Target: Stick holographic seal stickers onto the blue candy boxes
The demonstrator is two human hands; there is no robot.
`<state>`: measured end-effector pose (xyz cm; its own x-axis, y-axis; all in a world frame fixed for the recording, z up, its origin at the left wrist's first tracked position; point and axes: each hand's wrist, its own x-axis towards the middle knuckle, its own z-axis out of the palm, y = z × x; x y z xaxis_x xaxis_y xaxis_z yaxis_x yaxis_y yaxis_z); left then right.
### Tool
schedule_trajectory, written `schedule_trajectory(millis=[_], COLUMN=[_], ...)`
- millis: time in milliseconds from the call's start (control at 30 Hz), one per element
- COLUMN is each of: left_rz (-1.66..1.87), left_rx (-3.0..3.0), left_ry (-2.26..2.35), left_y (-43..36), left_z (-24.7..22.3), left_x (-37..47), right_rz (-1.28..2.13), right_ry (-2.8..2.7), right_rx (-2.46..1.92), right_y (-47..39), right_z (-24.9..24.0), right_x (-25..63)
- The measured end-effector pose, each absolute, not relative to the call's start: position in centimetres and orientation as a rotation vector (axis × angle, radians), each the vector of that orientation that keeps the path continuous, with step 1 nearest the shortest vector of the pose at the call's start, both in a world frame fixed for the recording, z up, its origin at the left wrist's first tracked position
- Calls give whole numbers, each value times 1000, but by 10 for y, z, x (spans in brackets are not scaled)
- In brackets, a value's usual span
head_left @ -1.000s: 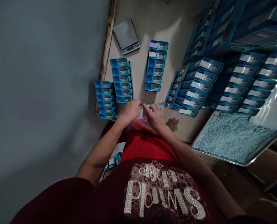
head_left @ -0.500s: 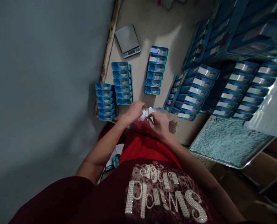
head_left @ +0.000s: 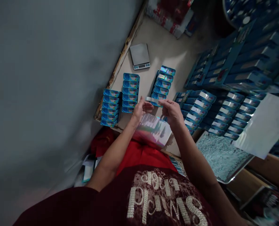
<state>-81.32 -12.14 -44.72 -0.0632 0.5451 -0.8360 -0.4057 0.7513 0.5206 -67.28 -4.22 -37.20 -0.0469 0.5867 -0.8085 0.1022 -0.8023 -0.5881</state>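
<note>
A narrow, clear-and-white sticker strip [head_left: 152, 99] is pinched between the thumb and fingers of my right hand [head_left: 173, 113] and stretches out to the left. My left hand [head_left: 140, 112] is open, its thumb raised and its fingers pointing right, just below the strip's free end; whether they touch I cannot tell. Beneath both hands, a shiny sheet of stickers [head_left: 161, 135] with several white strips lies at the table edge. Just beyond the hands stands a row of small blue boxes [head_left: 163, 84], the farthest ones bearing shiny strips. Another blue row [head_left: 130, 91] is left of it.
A third blue row [head_left: 109, 108] sits by the wall at the table's left edge. Farther back is a digital scale [head_left: 139, 56]. Stacked blue boxes with white labels [head_left: 198, 106] crowd the right, beside a metal tray [head_left: 224, 157] of pale blue pieces and a white sheet [head_left: 266, 125].
My hands have come up and apart from the sticker sheet. A strip now hangs from my right hand, and my left hand has opened. The camera view has shifted.
</note>
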Motion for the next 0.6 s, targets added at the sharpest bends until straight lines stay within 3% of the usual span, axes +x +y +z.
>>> schedule_trajectory(millis=[133,433,600], left_rz=[868,1084,1163], left_rx=[-88,-226,-272], left_ry=[1429,1430,1316], left_y=[-120,-96,-78], left_z=[-445,-424,-434], left_x=[-815,-821,-817], right_rz=[1930,2042,1906], right_ry=[-728,-729,-747], right_rx=[-1922,-1805,-1893], right_y=[-33,-22,-17], right_z=[-385,-360,-375], right_x=[-677,-685,-685])
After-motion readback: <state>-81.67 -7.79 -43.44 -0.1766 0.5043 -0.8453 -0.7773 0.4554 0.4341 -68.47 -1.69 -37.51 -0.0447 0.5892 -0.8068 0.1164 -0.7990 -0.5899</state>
